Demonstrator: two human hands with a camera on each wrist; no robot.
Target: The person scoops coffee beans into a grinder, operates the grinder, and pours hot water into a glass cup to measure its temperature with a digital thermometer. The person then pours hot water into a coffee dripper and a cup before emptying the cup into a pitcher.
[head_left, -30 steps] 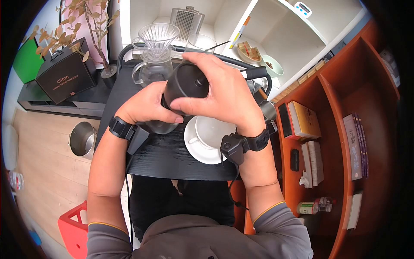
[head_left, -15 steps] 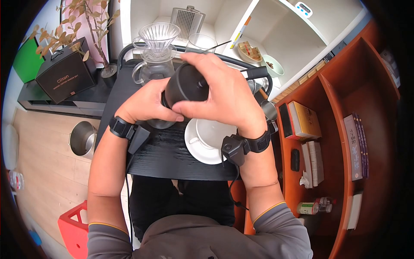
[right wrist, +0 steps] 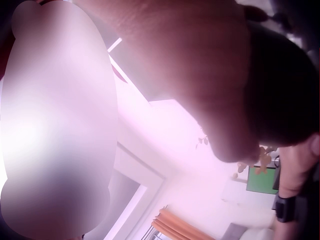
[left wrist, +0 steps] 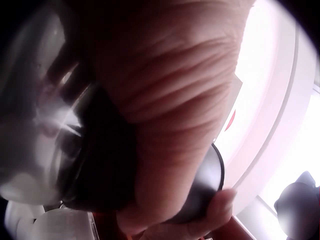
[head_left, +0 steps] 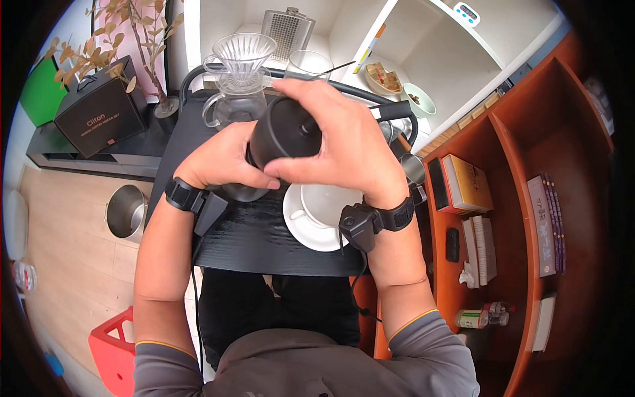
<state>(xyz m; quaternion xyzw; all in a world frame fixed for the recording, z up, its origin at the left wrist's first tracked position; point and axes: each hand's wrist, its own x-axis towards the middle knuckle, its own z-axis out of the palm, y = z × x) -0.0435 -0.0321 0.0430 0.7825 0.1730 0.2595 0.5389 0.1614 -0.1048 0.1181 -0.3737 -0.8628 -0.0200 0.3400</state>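
Observation:
Both hands hold a round black grinder-like body (head_left: 279, 135) above the table, tilted. The left hand (head_left: 221, 157) grips its lower part from the left, thumb across the near side. Around the upper part curls the right hand (head_left: 347, 142), fingers over the far side and thumb in front. A dark handle with a black end (head_left: 391, 111) sticks out beyond the right hand. In the left wrist view the left hand (left wrist: 170, 100) covers much of the black body (left wrist: 207, 180). The right wrist view shows the right hand (right wrist: 200, 75) against the dark body (right wrist: 282, 90).
A white cup (head_left: 325, 202) on its saucer (head_left: 296, 228) stands under the right hand on the black table (head_left: 251, 248). Behind the left hand are a glass dripper (head_left: 243, 56) and glass server (head_left: 239, 106). A shelf with books (head_left: 466, 185) is at right, a metal bin (head_left: 127, 212) at left.
Both hands keep their hold on the black body. It and the right hand have shifted slightly, with a small turn between frames.

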